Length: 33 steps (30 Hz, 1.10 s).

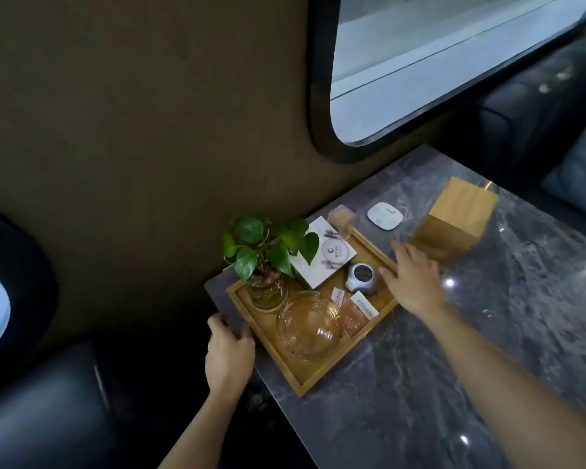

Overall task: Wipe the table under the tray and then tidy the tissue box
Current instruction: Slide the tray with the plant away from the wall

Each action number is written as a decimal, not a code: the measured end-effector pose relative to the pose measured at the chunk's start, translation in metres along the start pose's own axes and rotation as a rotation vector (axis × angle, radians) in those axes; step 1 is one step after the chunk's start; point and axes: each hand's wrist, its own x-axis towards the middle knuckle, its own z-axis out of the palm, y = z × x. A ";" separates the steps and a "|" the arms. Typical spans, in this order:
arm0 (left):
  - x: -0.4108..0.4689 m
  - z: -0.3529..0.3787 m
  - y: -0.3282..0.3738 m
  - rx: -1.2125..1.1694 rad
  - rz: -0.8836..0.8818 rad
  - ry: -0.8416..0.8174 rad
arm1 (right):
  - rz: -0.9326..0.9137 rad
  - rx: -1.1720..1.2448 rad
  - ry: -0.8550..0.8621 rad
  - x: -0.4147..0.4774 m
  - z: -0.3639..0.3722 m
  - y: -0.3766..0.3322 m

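Ideally, lift the tray [332, 372] level at frame centre: left hand [229, 353] clamps the table's [420, 384] edge, right hand [411, 280] lies spread, gripping nothing.

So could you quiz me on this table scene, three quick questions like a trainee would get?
1. True or false: the plant stands inside the wooden tray.
2. Which hand rests at the tray's right rim: left or right?
3. What lies on the table between the tray and the wooden tissue box?

Key: 1 true. 2 right. 3 a small white square device.
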 end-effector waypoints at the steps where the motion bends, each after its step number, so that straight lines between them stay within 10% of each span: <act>1: 0.001 0.002 0.000 0.040 -0.019 -0.052 | 0.016 0.003 -0.012 0.002 0.002 0.000; 13: 0.010 0.025 0.012 0.247 0.012 -0.137 | 0.087 0.015 -0.057 0.021 0.031 0.010; 33: 0.005 0.010 0.018 0.226 0.092 -0.121 | -0.040 0.069 0.353 0.009 0.040 0.020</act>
